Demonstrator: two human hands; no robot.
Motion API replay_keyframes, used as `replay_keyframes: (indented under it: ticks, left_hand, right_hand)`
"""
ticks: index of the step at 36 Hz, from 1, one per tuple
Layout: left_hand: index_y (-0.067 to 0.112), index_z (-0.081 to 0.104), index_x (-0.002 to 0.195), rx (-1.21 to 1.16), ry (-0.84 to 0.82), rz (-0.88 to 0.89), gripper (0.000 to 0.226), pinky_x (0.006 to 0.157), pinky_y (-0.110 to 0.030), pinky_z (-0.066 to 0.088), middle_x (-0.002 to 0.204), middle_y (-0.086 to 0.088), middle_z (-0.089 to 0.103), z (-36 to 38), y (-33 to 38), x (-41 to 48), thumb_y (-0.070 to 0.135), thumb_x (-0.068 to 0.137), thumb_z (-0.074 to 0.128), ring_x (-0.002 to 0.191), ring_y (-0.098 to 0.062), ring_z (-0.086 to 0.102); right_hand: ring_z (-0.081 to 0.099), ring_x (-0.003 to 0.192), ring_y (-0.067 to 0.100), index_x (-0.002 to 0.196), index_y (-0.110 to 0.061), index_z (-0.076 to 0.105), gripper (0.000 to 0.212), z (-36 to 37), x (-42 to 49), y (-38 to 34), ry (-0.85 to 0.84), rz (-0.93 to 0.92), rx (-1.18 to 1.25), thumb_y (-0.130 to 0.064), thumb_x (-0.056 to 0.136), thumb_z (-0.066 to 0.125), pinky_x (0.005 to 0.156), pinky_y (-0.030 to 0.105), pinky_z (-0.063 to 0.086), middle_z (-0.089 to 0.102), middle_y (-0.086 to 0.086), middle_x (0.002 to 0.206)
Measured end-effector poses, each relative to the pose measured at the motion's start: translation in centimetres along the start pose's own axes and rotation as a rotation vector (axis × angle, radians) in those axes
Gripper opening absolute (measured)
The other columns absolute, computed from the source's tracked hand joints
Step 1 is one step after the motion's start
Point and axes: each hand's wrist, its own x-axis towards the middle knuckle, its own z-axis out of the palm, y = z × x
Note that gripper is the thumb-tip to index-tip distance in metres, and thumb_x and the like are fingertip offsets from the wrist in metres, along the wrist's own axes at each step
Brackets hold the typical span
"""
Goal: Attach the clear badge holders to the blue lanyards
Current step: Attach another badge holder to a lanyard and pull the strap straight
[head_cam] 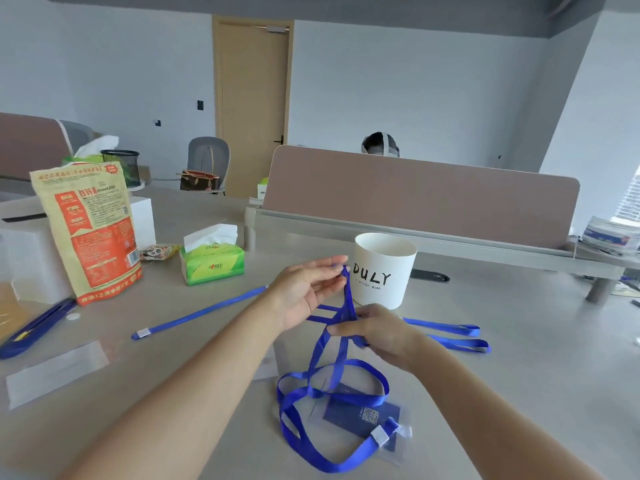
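Observation:
My left hand (pixel 308 289) pinches the top of a blue lanyard (pixel 346 306) between thumb and fingertips, lifting it off the table. My right hand (pixel 377 332) grips the same strap lower down, where its bands cross. The lanyard's loops (pixel 332 379) trail down onto a clear badge holder (pixel 360 415) with a dark blue card inside, lying near the table's front edge. A second blue lanyard (pixel 204 311) lies stretched out to the left. More blue loops (pixel 453 337) lie to the right behind my right wrist.
A white cup marked DULY (pixel 384 268) stands just behind my hands. A green tissue pack (pixel 213 261), an orange snack bag (pixel 90 230) and white boxes (pixel 27 258) sit at left. Clear sleeves (pixel 55 372) lie at front left. A desk partition (pixel 415 195) runs across the back.

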Motion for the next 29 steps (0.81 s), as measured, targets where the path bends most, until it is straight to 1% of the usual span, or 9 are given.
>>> replay_keyframes:
  ticks: [3, 6, 12, 16, 18, 22, 25, 27, 29]
  left_hand:
    - [0.001, 0.070, 0.101, -0.031, 0.035, 0.029, 0.018, 0.065, -0.019, 0.059, 0.083, -0.008, 0.072, 0.5, 0.9, 1.3, -0.005, 0.088, 0.060, 0.067, -0.011, 0.069]
    - [0.002, 0.071, 0.095, 0.025, 0.080, 0.063, 0.013, 0.064, -0.018, 0.059, 0.079, -0.006, 0.074, 0.5, 1.6, 2.7, -0.005, 0.086, 0.064, 0.064, -0.010, 0.069]
    - [0.008, 0.074, 0.092, 0.360, 0.187, 0.162, 0.013, 0.056, -0.013, 0.053, 0.081, -0.005, 0.074, 2.3, 2.0, 6.4, 0.001, 0.081, 0.073, 0.069, -0.012, 0.068]
    - [0.014, 0.075, 0.078, 0.505, 0.193, 0.241, 0.012, 0.085, -0.031, 0.059, 0.080, -0.008, 0.074, 4.3, 2.4, 10.2, 0.002, 0.078, 0.078, 0.077, -0.021, 0.069]
    - [0.014, 0.075, 0.079, 0.592, 0.215, 0.267, 0.010, 0.089, -0.037, 0.058, 0.081, -0.011, 0.075, 4.7, 2.4, 12.0, 0.005, 0.077, 0.078, 0.075, -0.021, 0.070]
    - [0.017, 0.077, 0.080, 0.778, 0.251, 0.315, 0.007, 0.078, -0.030, 0.060, 0.075, -0.010, 0.075, 5.1, 2.0, 15.2, 0.013, 0.075, 0.080, 0.064, -0.016, 0.065]
    - [0.019, 0.080, 0.081, 0.978, 0.276, 0.334, 0.007, 0.053, -0.009, 0.042, 0.068, 0.005, 0.071, 5.0, 1.6, 16.8, 0.016, 0.074, 0.080, 0.058, -0.004, 0.058]
    - [0.020, 0.080, 0.077, 1.103, 0.278, 0.324, 0.005, 0.046, -0.012, 0.035, 0.067, 0.008, 0.070, 4.7, 1.2, 17.6, 0.016, 0.073, 0.078, 0.056, -0.003, 0.055]
    - [0.020, 0.080, 0.076, 1.200, 0.281, 0.287, 0.006, 0.048, -0.018, 0.035, 0.071, 0.007, 0.071, 4.3, 0.9, 18.1, 0.016, 0.073, 0.076, 0.056, -0.008, 0.054]
  right_hand:
    - [0.037, 0.058, 0.013, 0.059, -0.019, 0.067, 0.022, -1.7, 0.5, -0.6, 0.017, -0.019, 0.027, -0.012, 0.076, 0.078, 0.063, 0.026, 0.032, 0.044, -0.002, 0.055]
    - [0.038, 0.057, 0.011, 0.074, -0.014, 0.068, 0.010, -4.2, 1.0, -1.7, 0.068, -0.023, 0.065, -0.011, 0.079, 0.075, 0.065, 0.024, 0.035, 0.047, -0.005, 0.056]
    - [0.035, 0.046, 0.009, 0.072, -0.011, 0.057, 0.018, -10.3, 3.4, -5.3, 0.243, -0.072, 0.176, -0.010, 0.084, 0.071, 0.043, 0.018, 0.030, 0.039, -0.001, 0.054]
    - [0.038, 0.042, 0.009, 0.066, -0.011, 0.052, 0.027, -13.2, 6.1, -7.6, 0.357, -0.095, 0.199, -0.008, 0.085, 0.071, 0.039, 0.017, 0.035, 0.043, 0.002, 0.055]
    - [0.043, 0.051, 0.012, 0.069, -0.011, 0.054, 0.024, -14.2, 7.7, -7.8, 0.408, -0.111, 0.218, -0.009, 0.084, 0.072, 0.043, 0.017, 0.042, 0.046, 0.003, 0.061]
    - [0.053, 0.057, 0.012, 0.070, -0.008, 0.057, 0.021, -15.4, 10.3, -7.9, 0.486, -0.101, 0.244, -0.007, 0.084, 0.072, 0.050, 0.018, 0.054, 0.054, 0.004, 0.065]
    - [0.055, 0.054, 0.014, 0.075, -0.004, 0.057, 0.017, -15.4, 12.0, -7.4, 0.514, -0.053, 0.134, -0.003, 0.083, 0.072, 0.051, 0.022, 0.059, 0.055, 0.008, 0.063]
    - [0.056, 0.055, 0.018, 0.079, -0.002, 0.058, 0.016, -15.1, 13.1, -6.9, 0.502, 0.027, 0.011, -0.003, 0.081, 0.074, 0.059, 0.028, 0.062, 0.055, 0.009, 0.063]
    - [0.058, 0.059, 0.021, 0.083, -0.001, 0.060, 0.016, -15.1, 14.1, -6.6, 0.507, 0.102, -0.152, -0.003, 0.079, 0.075, 0.075, 0.035, 0.061, 0.055, 0.009, 0.064]
